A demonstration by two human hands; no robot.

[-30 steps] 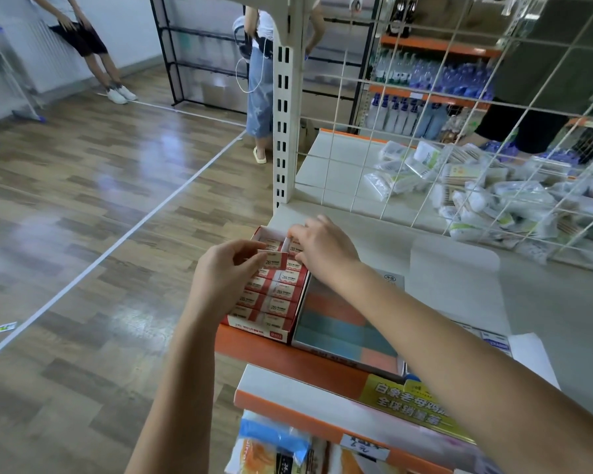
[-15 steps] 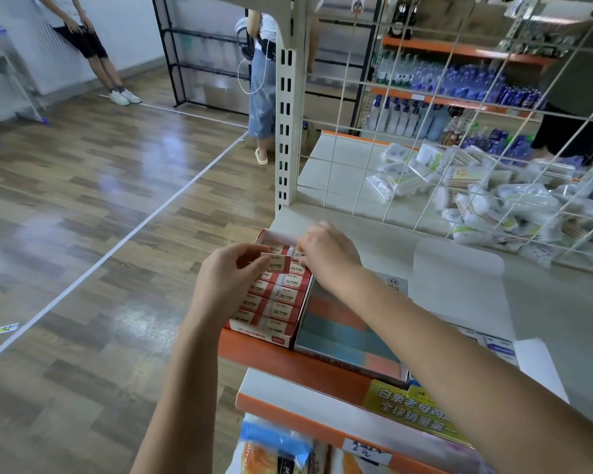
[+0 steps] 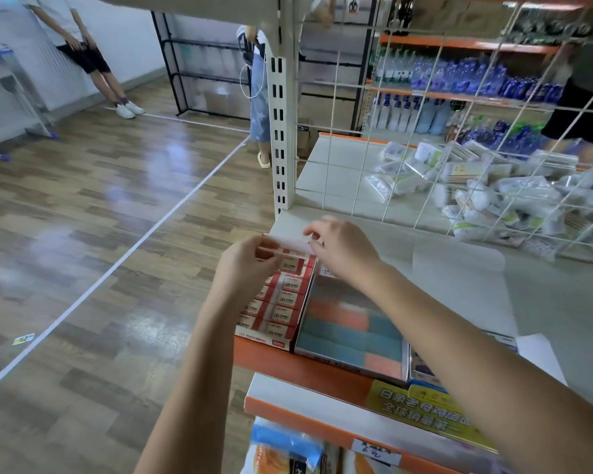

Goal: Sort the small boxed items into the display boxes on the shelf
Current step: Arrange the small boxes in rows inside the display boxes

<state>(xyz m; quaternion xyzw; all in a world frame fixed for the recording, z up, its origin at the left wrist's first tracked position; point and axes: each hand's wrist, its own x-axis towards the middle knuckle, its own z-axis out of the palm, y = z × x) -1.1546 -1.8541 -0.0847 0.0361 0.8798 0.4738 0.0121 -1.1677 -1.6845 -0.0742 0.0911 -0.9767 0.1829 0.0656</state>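
A red display box (image 3: 277,339) sits at the left end of the shelf, filled with rows of small red-and-white boxes (image 3: 290,298) marked 2B. A white card strip (image 3: 293,244), blurred, stands up at the box's far end. My left hand (image 3: 250,265) pinches the strip's left end and my right hand (image 3: 343,251) pinches its right end. I cannot tell whether the strip is the box's flap or a loose piece. Right beside the red box lies a second display box (image 3: 350,333) holding blue and orange blocks.
A white slotted post (image 3: 281,138) and a wire grid (image 3: 408,186) close the shelf's back; plastic-wrapped packs (image 3: 493,196) are piled behind the grid. White card sheets (image 3: 459,278) lie to the right. The orange shelf edge (image 3: 308,371) overhangs a lower shelf. People stand on the wooden floor at left.
Both hands have risen from the small boxes to the far end of the red box, where they now hold up a white strip.
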